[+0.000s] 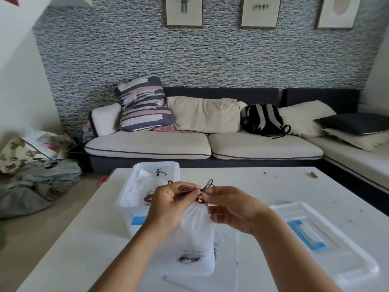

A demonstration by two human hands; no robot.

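A white drawstring bag [195,239] with a dark printed figure stands on the white table [69,245] in front of me. Its neck is gathered and a dark cord [207,187] loops out of the top. My left hand [168,207] pinches the cord at the bag's neck. My right hand [233,207] pinches the other side of the cord, with a loop sticking up between the two hands. Behind them a clear plastic box [134,182] holds another white drawstring bag [147,186] with brown print.
The box's clear lid [328,245] with a blue handle lies on the table to the right. A small orange object [313,174] lies at the far right of the table. A sofa [200,144] with cushions and a backpack [263,121] stands behind; clothes are piled on the floor at left.
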